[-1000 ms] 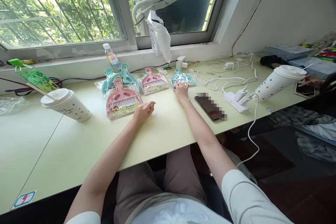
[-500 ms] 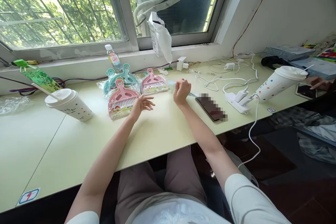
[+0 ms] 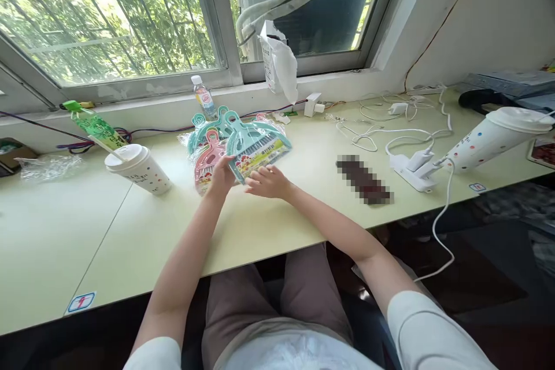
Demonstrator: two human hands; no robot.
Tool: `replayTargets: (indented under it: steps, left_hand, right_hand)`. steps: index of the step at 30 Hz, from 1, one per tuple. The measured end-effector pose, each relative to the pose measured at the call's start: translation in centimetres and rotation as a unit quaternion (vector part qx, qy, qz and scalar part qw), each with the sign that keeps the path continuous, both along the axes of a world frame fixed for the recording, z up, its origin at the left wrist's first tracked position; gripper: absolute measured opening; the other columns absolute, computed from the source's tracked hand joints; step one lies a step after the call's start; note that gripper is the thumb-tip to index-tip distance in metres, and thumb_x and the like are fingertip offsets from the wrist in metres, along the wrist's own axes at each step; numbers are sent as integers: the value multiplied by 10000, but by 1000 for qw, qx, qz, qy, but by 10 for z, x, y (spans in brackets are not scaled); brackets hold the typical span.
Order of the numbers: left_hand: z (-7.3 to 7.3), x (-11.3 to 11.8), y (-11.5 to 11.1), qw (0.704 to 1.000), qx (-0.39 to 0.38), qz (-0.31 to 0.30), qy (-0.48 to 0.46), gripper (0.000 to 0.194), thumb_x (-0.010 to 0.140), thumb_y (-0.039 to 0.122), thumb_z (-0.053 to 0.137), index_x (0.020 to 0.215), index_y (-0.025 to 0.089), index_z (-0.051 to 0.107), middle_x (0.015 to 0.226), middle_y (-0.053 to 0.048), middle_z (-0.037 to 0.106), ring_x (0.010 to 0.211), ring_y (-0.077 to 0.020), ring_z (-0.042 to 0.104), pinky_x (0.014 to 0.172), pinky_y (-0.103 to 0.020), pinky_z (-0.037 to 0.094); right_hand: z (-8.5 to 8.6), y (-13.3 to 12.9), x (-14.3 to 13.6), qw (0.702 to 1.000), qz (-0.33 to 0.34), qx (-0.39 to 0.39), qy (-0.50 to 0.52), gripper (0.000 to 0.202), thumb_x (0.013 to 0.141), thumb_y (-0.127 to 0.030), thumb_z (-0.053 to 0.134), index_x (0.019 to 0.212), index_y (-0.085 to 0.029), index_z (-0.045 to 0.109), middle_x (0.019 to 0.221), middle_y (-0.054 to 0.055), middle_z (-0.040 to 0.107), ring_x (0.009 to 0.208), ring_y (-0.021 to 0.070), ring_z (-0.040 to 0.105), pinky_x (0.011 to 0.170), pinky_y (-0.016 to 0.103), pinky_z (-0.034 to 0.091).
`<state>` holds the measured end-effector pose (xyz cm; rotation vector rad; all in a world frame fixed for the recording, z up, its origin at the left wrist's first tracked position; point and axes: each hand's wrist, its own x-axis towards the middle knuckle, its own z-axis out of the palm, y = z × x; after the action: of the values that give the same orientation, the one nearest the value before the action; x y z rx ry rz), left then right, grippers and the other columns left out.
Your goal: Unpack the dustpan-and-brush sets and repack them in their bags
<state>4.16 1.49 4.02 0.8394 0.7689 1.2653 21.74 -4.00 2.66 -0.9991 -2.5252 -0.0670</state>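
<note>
Dustpan [image 3: 258, 150] (teal) tilts, gripped by left hand [image 3: 222, 176], its lower edge at right hand [image 3: 271, 183], half curled, hold unclear

Most fingers of the left hand [image 3: 222, 176] are hidden behind the green dustpan set [image 3: 259, 147], and how the right hand [image 3: 270, 183] meets its lower edge cannot be made out. The label [image 3: 263, 158] has print too small to read. That set covers part of the front pink dustpan [image 3: 209, 157] and nearly all of a second pink dustpan [image 3: 262, 117]. The phone [image 3: 363, 179] is blurred into blocks. A tablet [image 3: 541, 152] is cut off at the right edge; a brown and black object [image 3: 12, 160], unidentifiable, at the left.
</note>
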Motion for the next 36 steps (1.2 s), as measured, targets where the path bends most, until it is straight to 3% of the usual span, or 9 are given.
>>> replayTargets:
  steps: [5,9,13,16,21,25,27,32,36]
  left_hand:
    - [-9,-14,15,996,-6,80,-34,205,711,176,558,894,193,648,847,-29,739,928,-232,713,854,-377,584]
    - [-12,-17,15,993,-34,86,-71,191,715,130,571,876,180,659,832,-15,742,849,-198,714,854,-368,589]
    - [-13,-13,13,994,-29,65,-82,194,781,220,614,960,171,671,873,-41,750,941,-237,715,871,-396,590]
    - [-15,-10,13,996,-11,58,-66,227,840,308,628,1027,185,670,960,-54,752,1000,-240,706,864,-384,591]
    - [-16,-4,10,999,-1,1,-43,280,921,398,609,1120,211,670,1108,-59,741,1112,-234,672,889,-356,579]
    - [-16,3,8,998,-20,-45,-37,360,972,461,521,1169,198,668,1152,-72,736,1184,-235,643,981,-351,539]
    - [-16,5,9,998,-35,-25,-54,359,1001,437,461,1177,200,666,1113,-67,748,1169,-226,652,998,-351,531]
    - [-10,4,16,987,-61,101,-108,311,1035,326,394,1159,231,662,963,-20,765,993,-168,713,921,-298,564]
    - [-5,0,20,978,-48,153,-133,315,1046,306,374,1128,222,666,925,-12,765,926,-122,717,871,-230,567]
  right_hand:
    - [2,15,11,989,-140,17,38,586,1020,-580,227,963,-207,675,1051,120,694,1035,241,591,843,357,393]
    - [-7,32,15,945,-225,-116,209,508,1038,-522,278,979,-200,667,897,75,716,866,197,642,729,291,419]
    - [-20,53,21,822,-188,-283,457,390,933,-588,499,949,-213,604,730,-10,685,550,120,554,577,250,429]
    - [-24,62,27,739,-162,-309,576,355,822,-541,663,933,-219,563,801,-3,690,604,114,594,572,239,462]
    - [-27,66,29,699,-119,-305,636,344,762,-394,737,963,-239,504,938,12,695,949,155,674,901,304,530]
    - [-30,65,29,637,-107,-324,691,427,693,-352,814,919,-259,464,909,-22,697,939,153,680,953,332,533]
    - [-28,64,31,609,-95,-351,704,464,642,-325,865,912,-252,494,876,-25,710,883,156,691,916,342,559]
    - [-9,60,39,604,-112,-375,694,389,641,-268,884,924,-211,623,814,4,743,768,173,708,822,364,605]
    - [5,56,44,598,-124,-372,699,273,662,-179,848,877,-179,680,797,11,758,741,167,715,829,357,607]
